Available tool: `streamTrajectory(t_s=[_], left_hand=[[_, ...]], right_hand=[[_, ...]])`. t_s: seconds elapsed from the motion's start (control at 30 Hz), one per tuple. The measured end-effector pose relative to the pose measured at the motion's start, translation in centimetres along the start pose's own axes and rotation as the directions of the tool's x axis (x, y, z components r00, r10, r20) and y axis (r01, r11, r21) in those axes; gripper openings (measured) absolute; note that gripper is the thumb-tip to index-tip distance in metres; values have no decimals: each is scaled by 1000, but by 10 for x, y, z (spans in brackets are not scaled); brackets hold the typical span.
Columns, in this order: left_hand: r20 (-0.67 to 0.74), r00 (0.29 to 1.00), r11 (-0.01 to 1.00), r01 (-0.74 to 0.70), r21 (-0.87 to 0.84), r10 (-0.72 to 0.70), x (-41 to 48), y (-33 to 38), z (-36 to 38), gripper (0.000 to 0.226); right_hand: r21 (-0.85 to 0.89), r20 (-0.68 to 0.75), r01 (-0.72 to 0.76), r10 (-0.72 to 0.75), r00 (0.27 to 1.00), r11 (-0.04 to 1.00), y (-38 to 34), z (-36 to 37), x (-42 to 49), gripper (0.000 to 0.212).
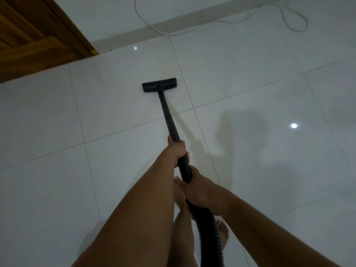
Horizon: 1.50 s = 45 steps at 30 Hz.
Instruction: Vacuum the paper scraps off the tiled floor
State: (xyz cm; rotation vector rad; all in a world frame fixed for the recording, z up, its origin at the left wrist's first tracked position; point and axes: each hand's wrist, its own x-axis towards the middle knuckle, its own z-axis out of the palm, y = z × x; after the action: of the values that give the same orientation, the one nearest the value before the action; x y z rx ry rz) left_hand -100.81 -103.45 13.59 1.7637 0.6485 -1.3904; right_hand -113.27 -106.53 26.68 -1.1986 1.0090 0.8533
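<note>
A black vacuum wand (167, 112) runs from my hands down to a flat black floor head (159, 84), which lies on the white tiled floor (250, 93) ahead of me. My left hand (177, 149) grips the wand higher up the tube. Just behind it, my right hand (196, 187) grips the wand's thicker end, where the ribbed black hose (209, 234) begins. No paper scraps show on the tiles in view.
A wooden door (32, 35) stands at the upper left. A white cable (212, 22) lies looped along the wall base at the top. My bare feet (222, 235) are below my hands. Ceiling lights reflect as bright spots on the glossy tiles.
</note>
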Motion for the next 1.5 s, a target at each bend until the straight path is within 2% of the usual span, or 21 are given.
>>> streamTrajectory(t_s=[0.1,0.23,0.33,0.43,0.7,0.87,0.97,1.1,1.13,1.27,1.4,1.5], left_hand=[[-18,1000,1000,14,-27,-14,-11,-25,15,56],[-32,999,1000,20,18,-19,-33,-67,46,58],[-27,1000,999,14,36,-13,-52,-94,71,57],[-10,1000,999,23,37,-23,-72,-116,85,55],[23,997,996,73,47,-74,-109,-179,77,55],[62,993,994,103,41,-105,-128,-218,64,54],[89,992,990,84,112,-94,-144,-225,55,53],[119,990,976,50,214,-77,-165,-228,39,50],[127,988,972,54,230,-85,-169,-229,35,52],[125,989,950,42,311,-85,-198,-224,18,42],[128,984,917,65,393,-125,-224,-232,0,46],[166,975,899,61,434,-146,-239,-234,-15,43]], right_hand=[[-20,-2,-22,22,1000,1000,27,-3,-14,53],[-24,31,-45,45,998,999,72,-14,-43,49],[-98,3,-29,29,1000,995,106,-20,-60,48],[-34,17,-77,78,997,996,132,-22,-77,45],[-34,40,-112,114,993,993,181,16,-116,62],[-132,34,-98,104,994,986,205,41,-136,67],[-143,29,-92,97,995,985,206,47,-151,59],[-35,59,-136,137,989,990,196,51,-179,17],[-29,60,-153,155,986,988,192,55,-189,13],[6,37,-170,169,985,985,179,70,-217,37],[-16,8,-163,163,987,986,177,88,-228,42],[38,14,-166,166,986,985,179,97,-233,42]])
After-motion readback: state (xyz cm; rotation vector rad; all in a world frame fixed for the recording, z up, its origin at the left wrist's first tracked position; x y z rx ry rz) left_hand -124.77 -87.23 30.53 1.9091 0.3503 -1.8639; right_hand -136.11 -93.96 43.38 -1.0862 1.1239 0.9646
